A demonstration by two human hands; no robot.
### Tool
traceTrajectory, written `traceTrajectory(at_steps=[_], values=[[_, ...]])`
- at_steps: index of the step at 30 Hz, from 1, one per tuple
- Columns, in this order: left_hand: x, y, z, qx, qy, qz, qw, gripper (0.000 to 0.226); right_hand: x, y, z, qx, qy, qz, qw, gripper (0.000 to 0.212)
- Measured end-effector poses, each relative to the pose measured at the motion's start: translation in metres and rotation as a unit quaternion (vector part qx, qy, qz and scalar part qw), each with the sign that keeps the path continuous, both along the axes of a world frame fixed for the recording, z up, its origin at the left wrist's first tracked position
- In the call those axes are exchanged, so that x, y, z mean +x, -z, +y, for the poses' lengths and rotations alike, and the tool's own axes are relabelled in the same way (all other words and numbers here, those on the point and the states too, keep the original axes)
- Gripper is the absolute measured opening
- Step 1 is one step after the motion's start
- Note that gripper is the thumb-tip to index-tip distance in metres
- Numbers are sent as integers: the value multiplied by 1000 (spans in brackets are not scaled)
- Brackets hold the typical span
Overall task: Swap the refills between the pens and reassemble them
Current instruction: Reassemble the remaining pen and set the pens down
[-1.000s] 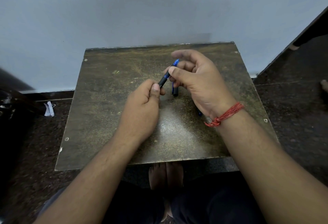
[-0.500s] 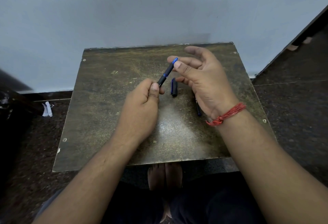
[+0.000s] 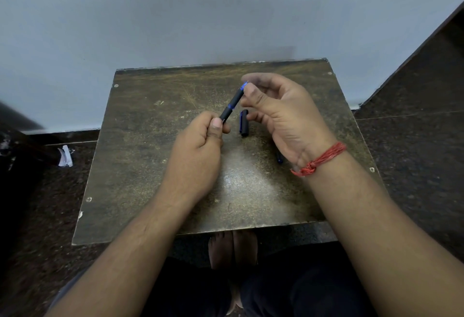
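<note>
Left hand (image 3: 198,151) grips black pen (image 3: 232,104), right hand (image 3: 278,110) pinches its blue tip; loose cap (image 3: 243,123) may roll off table (image 3: 150,166) if nudged.

nothing really reading here, a tiny pale print showing on the black pen barrel (image 3: 230,108) right by the thumb, way too small and blurry, no other labels showing
</note>
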State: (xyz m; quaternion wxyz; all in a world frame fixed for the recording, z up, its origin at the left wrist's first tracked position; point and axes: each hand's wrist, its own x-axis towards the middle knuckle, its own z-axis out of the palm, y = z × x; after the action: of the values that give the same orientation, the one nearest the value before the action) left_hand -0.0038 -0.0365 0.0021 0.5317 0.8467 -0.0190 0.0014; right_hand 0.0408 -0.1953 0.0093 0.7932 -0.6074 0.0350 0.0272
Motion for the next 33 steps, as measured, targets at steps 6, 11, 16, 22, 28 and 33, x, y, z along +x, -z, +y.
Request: traceTrajectory(at_steps=[6, 11, 16, 22, 28, 33], values=[[0, 0, -2, -10, 11, 2, 1000, 29, -3, -2, 1, 38, -72, 30, 996, 19], [0, 1, -2, -9, 13, -2, 1000, 28, -2, -1, 7, 40, -38, 57, 997, 6], [0, 1, -1, -4, 10, -3, 1000, 28, -2, 0, 9, 39, -1, 60, 997, 11], [0, -1, -2, 10, 4, 1, 1000, 28, -1, -2, 0, 68, -20, 48, 996, 14], [-1, 1, -3, -12, 11, 4, 1000, 29, -2, -2, 5, 71, -48, 37, 996, 15], [-1, 3, -4, -28, 6, 7, 1000, 29, -2, -3, 7, 75, -21, 41, 996, 10]])
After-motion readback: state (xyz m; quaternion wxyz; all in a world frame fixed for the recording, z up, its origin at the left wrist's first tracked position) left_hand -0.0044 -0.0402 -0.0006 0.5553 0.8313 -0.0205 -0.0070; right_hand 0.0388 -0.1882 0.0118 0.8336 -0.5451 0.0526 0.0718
